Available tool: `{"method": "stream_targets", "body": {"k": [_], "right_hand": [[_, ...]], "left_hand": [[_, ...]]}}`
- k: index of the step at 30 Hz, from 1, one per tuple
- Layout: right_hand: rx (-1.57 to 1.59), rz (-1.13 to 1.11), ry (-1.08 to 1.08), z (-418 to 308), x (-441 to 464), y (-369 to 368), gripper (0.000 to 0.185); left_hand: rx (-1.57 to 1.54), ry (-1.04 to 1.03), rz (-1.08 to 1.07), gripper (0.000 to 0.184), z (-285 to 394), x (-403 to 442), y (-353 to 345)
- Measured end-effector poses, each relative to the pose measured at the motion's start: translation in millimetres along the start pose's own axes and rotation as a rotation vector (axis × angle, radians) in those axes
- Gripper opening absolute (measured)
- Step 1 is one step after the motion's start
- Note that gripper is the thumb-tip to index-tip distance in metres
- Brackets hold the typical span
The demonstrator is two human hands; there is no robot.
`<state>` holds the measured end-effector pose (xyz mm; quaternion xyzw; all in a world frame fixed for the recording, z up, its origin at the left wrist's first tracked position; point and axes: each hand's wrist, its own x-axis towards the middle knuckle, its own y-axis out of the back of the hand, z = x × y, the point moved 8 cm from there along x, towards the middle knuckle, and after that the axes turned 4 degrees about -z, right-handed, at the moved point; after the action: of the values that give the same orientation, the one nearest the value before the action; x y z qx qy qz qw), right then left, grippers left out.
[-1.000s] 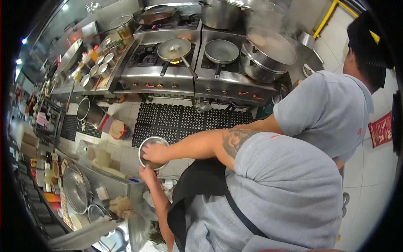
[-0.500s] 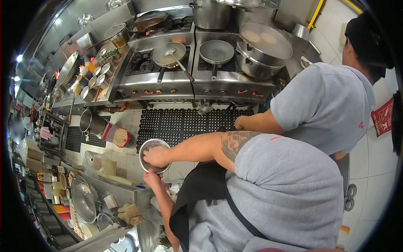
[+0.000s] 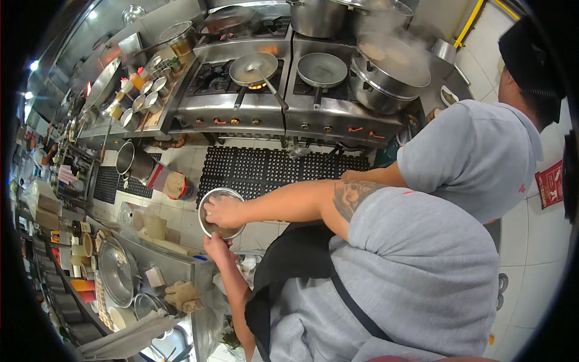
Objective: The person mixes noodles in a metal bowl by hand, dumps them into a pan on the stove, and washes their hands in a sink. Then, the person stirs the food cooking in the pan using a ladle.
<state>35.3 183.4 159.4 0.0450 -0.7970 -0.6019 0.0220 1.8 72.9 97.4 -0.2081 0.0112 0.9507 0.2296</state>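
A round metal bowl is held out in front of my black apron. My left hand grips its near rim from below, fingers closed on the edge. Inside the bowl is my right hand, fingers curled down into it. The fingertips and whatever they press on cannot be made out; the bowl's contents are mostly covered by the hand.
A co-worker in a grey shirt stands close on the upper right. Pans and a steaming pot sit on the stove. A rubber mat covers the floor beside a bucket. Below is a cluttered steel counter.
The view has shifted slightly, so the stove appears further right and lower. My right hand stays in the bowl and my left hand keeps its hold on the rim.
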Motion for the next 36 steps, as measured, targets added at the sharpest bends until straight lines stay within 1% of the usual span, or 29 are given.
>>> {"method": "stream_targets", "body": {"k": [2, 3, 6, 7, 9, 11, 13, 16, 19, 22, 23, 25, 29, 32, 35, 36], "right_hand": [[-0.100, -0.087, 0.083, -14, -9, 14, 0.039], [-0.083, -0.136, 0.045, -12, -8, 13, 0.036], [0.016, -0.132, -0.039, -2, -11, 10, 0.043], [0.092, 0.031, -0.043, 5, -7, -6, 0.042], [-0.016, -0.058, 0.020, 0, -6, -14, 0.039], [0.004, -0.118, -0.028, 2, -9, -17, 0.038], [0.148, -0.145, -0.182, 10, -11, -14, 0.039], [0.203, -0.072, -0.144, 11, -6, -5, 0.042], [0.120, 0.093, -0.130, 8, 0, -9, 0.044], [0.021, -0.140, -0.097, -11, -13, 13, 0.048], [0.075, -0.207, -0.140, -7, -15, 8, 0.050], [0.040, -0.163, -0.122, 2, -5, -16, 0.052], [0.017, -0.067, -0.011, 4, 0, -2, 0.056], [0.008, -0.145, 0.056, -8, -1, 2, 0.055], [0.024, -0.213, -0.125, -8, -17, 28, 0.052], [0.048, -0.175, -0.138, -6, -17, 26, 0.052]], "left_hand": [[-0.007, -0.001, 0.019, 0.012, 2, -3, 0], [-0.010, -0.002, 0.026, 0.011, 4, -5, -1], [-0.092, 0.014, 0.054, 0.009, 3, -11, -7], [-0.094, -0.005, 0.035, 0.008, 2, -9, -6], [-0.098, -0.043, -0.003, 0.008, -1, -4, -6], [-0.084, -0.012, 0.019, 0.010, -9, -5, -7], [-0.081, -0.002, 0.029, 0.011, -10, -7, -11], [-0.069, -0.012, 0.023, 0.011, -2, -10, -14], [-0.037, -0.029, 0.018, 0.010, 6, -7, -7], [-0.067, -0.021, 0.005, 0.011, 2, -6, -2], [-0.087, -0.013, -0.002, 0.012, 0, -6, -1], [-0.089, -0.006, 0.005, 0.014, -4, -7, 1], [-0.048, -0.008, 0.023, 0.015, -1, -3, 0], [-0.021, 0.001, 0.009, 0.012, 4, -5, -2], [-0.058, 0.014, 0.004, 0.010, -1, -4, -2], [-0.082, 0.019, 0.005, 0.010, -4, -3, 0]]}}
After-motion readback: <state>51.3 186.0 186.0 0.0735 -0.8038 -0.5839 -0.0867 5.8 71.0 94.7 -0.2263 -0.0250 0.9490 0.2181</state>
